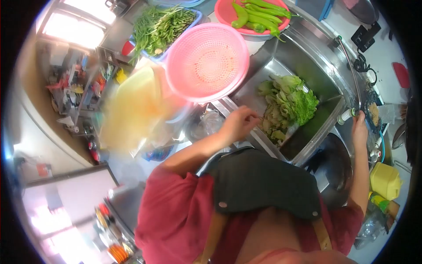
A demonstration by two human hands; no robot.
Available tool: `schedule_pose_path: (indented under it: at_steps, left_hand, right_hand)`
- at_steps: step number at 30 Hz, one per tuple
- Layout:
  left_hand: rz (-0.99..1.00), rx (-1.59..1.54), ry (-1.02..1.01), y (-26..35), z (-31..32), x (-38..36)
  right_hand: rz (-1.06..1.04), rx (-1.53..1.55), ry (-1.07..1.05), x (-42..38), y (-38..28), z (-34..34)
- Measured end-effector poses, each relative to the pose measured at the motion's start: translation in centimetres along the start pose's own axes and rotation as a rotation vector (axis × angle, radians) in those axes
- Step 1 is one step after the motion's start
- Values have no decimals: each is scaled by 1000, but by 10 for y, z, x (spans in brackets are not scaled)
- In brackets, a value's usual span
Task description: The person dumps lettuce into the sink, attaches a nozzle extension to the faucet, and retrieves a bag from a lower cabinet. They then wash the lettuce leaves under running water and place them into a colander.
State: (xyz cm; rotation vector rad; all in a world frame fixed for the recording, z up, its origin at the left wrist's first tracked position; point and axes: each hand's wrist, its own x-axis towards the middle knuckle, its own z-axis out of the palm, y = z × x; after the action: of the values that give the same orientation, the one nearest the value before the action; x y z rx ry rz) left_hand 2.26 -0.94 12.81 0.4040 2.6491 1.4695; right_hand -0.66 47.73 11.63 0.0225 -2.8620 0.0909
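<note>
A heap of leafy lettuce (292,103) lies in the steel sink (323,138), greener on its right side and paler on its left. My left hand (239,124) hangs over the sink's near left edge, close to the leaves. Its fingers are curled together, and whatever they may hold is too small to make out. At the sink's right side, my right hand (360,127) closes around the end of the faucet (355,83), beside its white ribbed nozzle (346,116). No running water can be made out.
A pink colander (206,61) stands left of the sink. Behind it are a red basin (224,15) of long green peppers (263,15) and a blue basket (200,17) of leafy greens (162,26). A yellow jug (386,181) stands right; a blurred yellowish shape (136,108) is left.
</note>
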Motion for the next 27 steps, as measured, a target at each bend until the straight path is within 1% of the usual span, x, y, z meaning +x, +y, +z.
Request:
schedule_pose_path:
  at_steps: [2,4,5,7,9,10,11,12,13,14,16,18,20,21,22,23,24,25,26,27]
  left_hand:
    - [166,156,236,-17,-41,-6]
    - [186,462,492,-43,-97,3]
    - [201,558,664,-67,-123,12]
    - [-15,897,825,-95,-174,17]
    - [-285,756,751,-135,-202,21]
    - [-390,682,666,-145,-211,22]
    - [-498,615,579,-154,-220,23]
    - [-578,549,451,-157,-228,27]
    - [-654,485,320,-164,-236,32]
    - [-578,587,306,-190,-242,36]
    - [-689,453,311,-150,-232,44]
    - [-689,432,231,-171,-251,48]
    - [-675,194,264,-172,-263,51]
    - [-668,74,280,-168,-264,52]
    - [-625,-15,335,-146,-263,53]
    - [-541,-231,358,-140,-267,58]
    - [-455,-447,376,-138,-274,63]
    - [-304,-378,426,-115,-275,65]
    - [-281,-435,426,-93,-269,62]
    - [-258,-492,424,-47,-256,58]
  right_hand:
    - [-14,-44,16,-1,10,11]
    - [-38,-71,30,-3,11,18]
    - [0,-42,20,-6,11,24]
    - [78,19,5,-9,10,33]
    - [172,126,22,-8,-7,35]
    - [229,176,28,-9,-18,32]
    - [157,225,105,-10,-29,29]
    - [90,267,178,-11,-40,25]
    - [145,354,148,-11,-51,17]
    - [196,445,124,-8,-61,11]
    - [253,663,158,-6,-71,13]
    - [334,761,168,-3,-95,8]
    - [373,969,188,-2,-94,23]
    - [426,1035,208,-2,-98,24]
    - [476,1102,229,0,-106,25]
    - [538,1172,230,1,-111,26]
    - [543,1284,266,1,-114,30]
    - [556,1309,245,3,-120,32]
    - [571,1333,227,4,-127,34]
    - [541,1369,203,7,-143,31]
